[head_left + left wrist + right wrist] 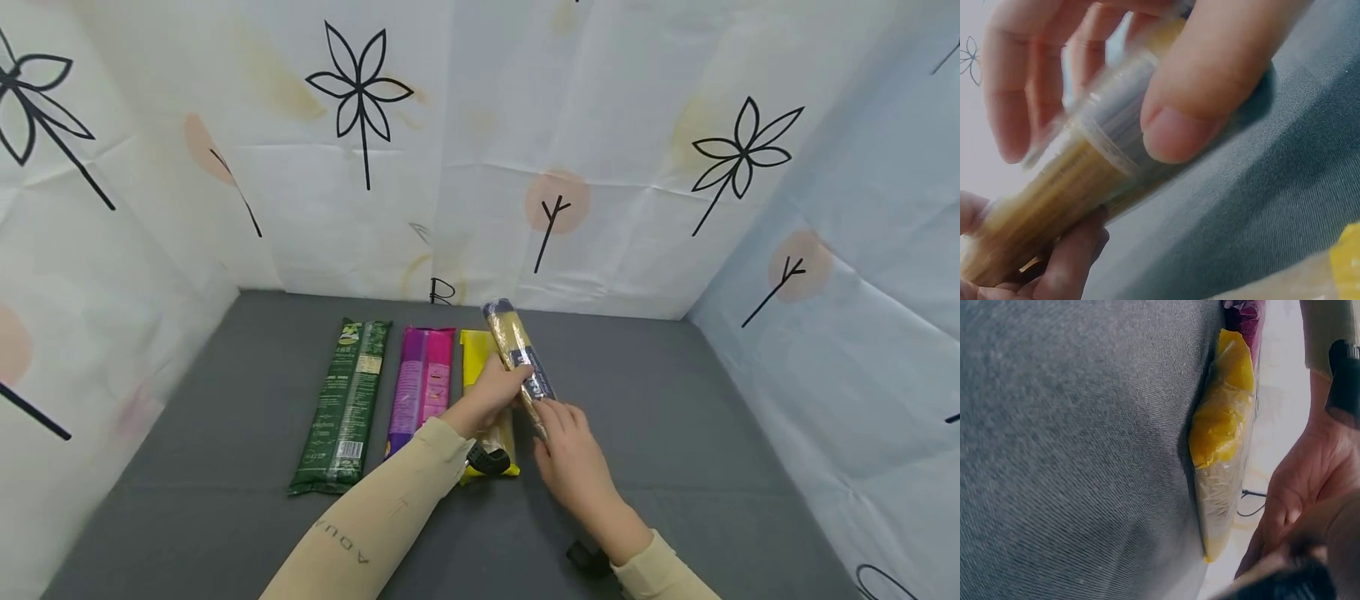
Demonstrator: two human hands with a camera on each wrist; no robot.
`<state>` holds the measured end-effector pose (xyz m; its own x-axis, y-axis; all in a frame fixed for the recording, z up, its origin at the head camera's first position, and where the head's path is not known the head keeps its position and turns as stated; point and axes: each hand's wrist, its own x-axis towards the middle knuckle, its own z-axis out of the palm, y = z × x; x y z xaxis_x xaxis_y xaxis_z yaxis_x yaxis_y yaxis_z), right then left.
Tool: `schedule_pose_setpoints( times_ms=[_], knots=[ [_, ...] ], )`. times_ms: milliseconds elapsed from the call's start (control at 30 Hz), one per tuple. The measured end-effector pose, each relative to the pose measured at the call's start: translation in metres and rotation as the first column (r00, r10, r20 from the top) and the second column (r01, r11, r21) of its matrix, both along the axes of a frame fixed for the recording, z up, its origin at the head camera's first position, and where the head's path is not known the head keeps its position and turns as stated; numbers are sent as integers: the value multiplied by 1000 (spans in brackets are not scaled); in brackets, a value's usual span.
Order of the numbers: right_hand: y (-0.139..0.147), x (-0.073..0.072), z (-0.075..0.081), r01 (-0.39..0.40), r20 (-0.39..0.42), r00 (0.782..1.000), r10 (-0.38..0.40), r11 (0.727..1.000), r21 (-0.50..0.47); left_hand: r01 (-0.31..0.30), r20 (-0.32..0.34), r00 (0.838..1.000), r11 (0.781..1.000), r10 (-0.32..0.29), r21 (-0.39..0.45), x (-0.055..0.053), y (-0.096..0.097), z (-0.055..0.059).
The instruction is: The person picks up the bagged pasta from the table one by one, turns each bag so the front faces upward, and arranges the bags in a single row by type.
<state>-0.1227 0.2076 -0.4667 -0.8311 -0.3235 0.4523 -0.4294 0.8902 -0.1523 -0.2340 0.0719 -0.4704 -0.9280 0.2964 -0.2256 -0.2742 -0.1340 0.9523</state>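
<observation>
Both hands hold a clear pack of spaghetti (510,333) with a dark blue label, tilted above the table. My left hand (491,392) grips its middle, thumb across the label; in the left wrist view that thumb (1200,94) presses the near side and the fingers wrap the far side. The right hand (573,454) grips the pack's near end, fingers curled round it. Behind and left of the held pack lies a yellow-ended pasta pack (472,354), partly hidden by the left arm. In the right wrist view the pack (1285,584) is mostly cut off.
A purple and pink pack (423,375) and a long green pack (345,408) lie farther left in a row on the grey table (675,417). White patterned cloth (480,150) closes off the back and sides. A dark band (487,460) circles the left wrist.
</observation>
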Motion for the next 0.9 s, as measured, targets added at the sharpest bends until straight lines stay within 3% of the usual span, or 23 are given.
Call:
schedule_pose_setpoints(
  times_ms=[133, 300, 400, 500, 600, 700, 800, 900],
  knots=[
    [7, -2, -4, -29, 75, 996, 42, 985, -168, 8, -2, 1000, 1000, -8, -15, 0, -4, 1],
    [15, -7, -7, 38, 189, 982, 20, 953, -299, 19, 23, 1000, 1000, -18, -22, 2, -11, 3],
    [21, -10, -9, 107, 270, 963, -10, 932, -346, 35, 53, 998, 999, -37, 35, 3, -12, 3],
    [24, -13, -10, 188, 383, 924, -18, 891, -412, 49, 77, 995, 995, -56, 91, 4, -11, 1],
    [25, -16, -11, 264, 502, 864, 28, 824, -501, 52, 90, 994, 994, -61, 100, 4, -11, 0],
    [25, -20, -10, 358, 602, 792, 99, 724, -589, 59, 103, 992, 992, -70, 111, 6, -12, 0],
    [26, -22, -9, 448, 664, 727, 171, 615, -649, 76, 108, 990, 990, -89, 117, 7, -13, 0],
    [26, -23, -8, 495, 694, 680, 236, 550, -672, 87, 107, 989, 990, -99, 112, 9, -13, 0]
  ],
)
